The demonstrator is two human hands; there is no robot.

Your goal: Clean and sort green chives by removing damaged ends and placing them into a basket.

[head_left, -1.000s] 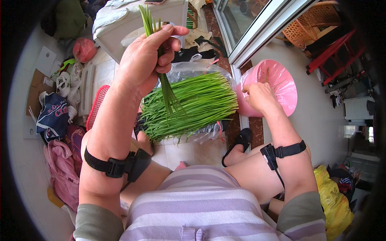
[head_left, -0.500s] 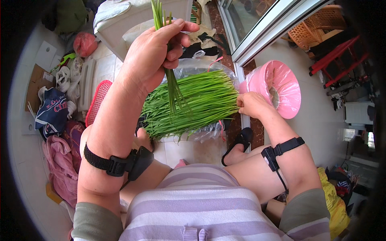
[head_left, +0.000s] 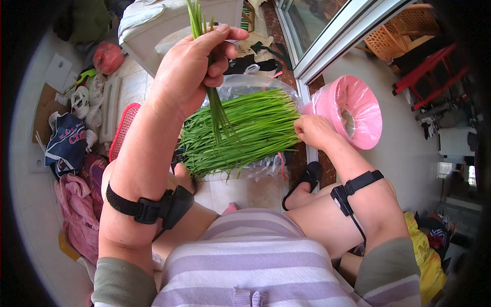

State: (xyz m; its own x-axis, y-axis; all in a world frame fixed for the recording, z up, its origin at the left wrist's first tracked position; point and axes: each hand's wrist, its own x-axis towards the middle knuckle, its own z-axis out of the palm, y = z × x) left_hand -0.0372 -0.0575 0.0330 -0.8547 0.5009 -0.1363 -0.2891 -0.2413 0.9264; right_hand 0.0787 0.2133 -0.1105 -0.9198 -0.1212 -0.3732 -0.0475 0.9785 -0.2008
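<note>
A large heap of green garlic chives [head_left: 255, 120] lies on a clear plastic bag [head_left: 240, 82] in front of me, pale stem ends to the right, leaf tips to the left. Raised above the heap, my left hand [head_left: 192, 64] is closed round a small bunch of garlic chives [head_left: 197, 20]. The bunch's pale ends point up and its leaves hang down over the heap. My right hand [head_left: 314, 132] pinches at the stem ends on the heap's right edge; its fingertips are partly hidden.
A pink bin [head_left: 365, 112] with a clear liner stands just right of my right hand. Beyond it runs a sliding door frame [head_left: 332, 46]. A red basket [head_left: 124, 128] is at left, past my left forearm. Bags and cloths [head_left: 76, 204] line the left wall.
My right hand has shifted slightly left along the stem ends, its fingers drawn closer together. The left hand, still holding its bunch, has moved a little left.
</note>
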